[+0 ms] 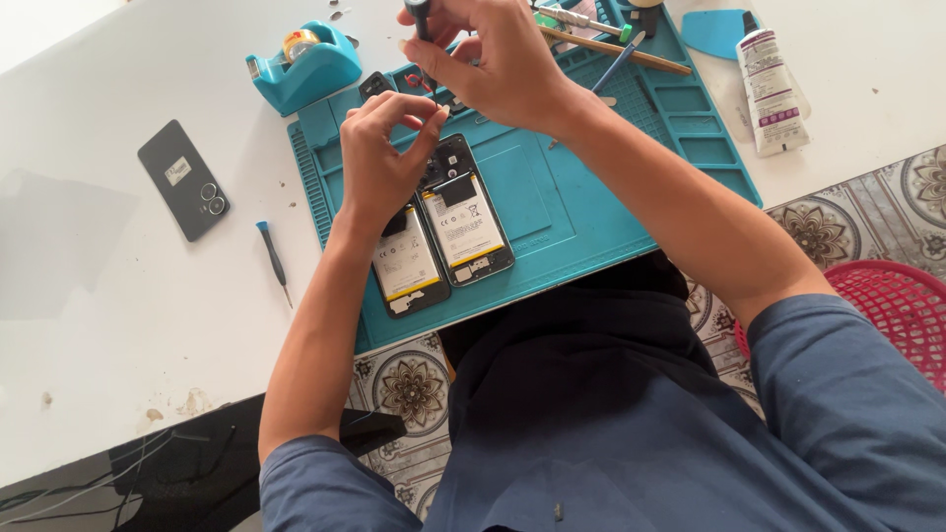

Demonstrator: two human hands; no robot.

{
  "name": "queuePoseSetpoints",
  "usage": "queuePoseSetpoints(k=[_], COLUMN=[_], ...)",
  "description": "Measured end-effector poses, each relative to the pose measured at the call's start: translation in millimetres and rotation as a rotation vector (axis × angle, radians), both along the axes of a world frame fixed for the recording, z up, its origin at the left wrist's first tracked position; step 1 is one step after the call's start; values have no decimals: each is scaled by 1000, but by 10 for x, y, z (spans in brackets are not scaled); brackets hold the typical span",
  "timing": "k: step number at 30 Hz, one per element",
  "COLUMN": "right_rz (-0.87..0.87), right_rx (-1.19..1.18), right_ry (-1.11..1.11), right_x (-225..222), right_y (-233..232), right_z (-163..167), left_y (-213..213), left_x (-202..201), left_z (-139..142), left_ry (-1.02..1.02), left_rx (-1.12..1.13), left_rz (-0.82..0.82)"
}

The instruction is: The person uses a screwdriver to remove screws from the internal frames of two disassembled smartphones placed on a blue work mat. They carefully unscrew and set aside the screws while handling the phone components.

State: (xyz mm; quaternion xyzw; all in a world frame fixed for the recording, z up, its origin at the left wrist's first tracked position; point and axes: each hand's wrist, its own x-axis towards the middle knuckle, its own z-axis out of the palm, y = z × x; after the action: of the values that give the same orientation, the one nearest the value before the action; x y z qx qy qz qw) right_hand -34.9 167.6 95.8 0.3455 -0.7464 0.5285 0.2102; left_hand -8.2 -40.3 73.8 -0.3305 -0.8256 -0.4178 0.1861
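Observation:
Two opened phones lie side by side on a teal repair mat (581,212), their batteries showing: the left phone (406,264) and the right phone (463,219). My left hand (382,156) rests on the top ends of the phones, fingers pinched together. My right hand (498,64) is above and behind it, gripping a dark-handled screwdriver (420,18) that points down toward the phones' top end. The tip is hidden behind my fingers.
A black phone back cover (184,179) and a small blue screwdriver (273,254) lie on the white table at the left. A teal tape dispenser (301,67) stands at the back. Tools, a glue tube (774,94) and a red basket (892,300) are at the right.

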Motion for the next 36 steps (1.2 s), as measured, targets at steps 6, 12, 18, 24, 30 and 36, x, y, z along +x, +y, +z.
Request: queuePoseSetpoints(k=[6, 12, 18, 24, 30, 36], right_rz=[-12, 3, 8, -1, -13, -8], right_rx=[0, 20, 17, 35, 63, 62], right_ry=[-10, 8, 19, 37, 53, 64], right_x=[11, -8, -5, -11, -2, 8], right_y=[11, 7, 17, 2, 18, 14], right_z=[-12, -21, -24, -38, -35, -48], left_y=[4, 3, -6, -18, -12, -25], left_x=[9, 16, 1, 0, -4, -14], left_z=[7, 13, 5, -3, 23, 15], left_ry=[-2, -3, 4, 3, 8, -14], left_rx=[-5, -14, -6, -8, -12, -7], left_rz=[5, 17, -3, -5, -13, -10])
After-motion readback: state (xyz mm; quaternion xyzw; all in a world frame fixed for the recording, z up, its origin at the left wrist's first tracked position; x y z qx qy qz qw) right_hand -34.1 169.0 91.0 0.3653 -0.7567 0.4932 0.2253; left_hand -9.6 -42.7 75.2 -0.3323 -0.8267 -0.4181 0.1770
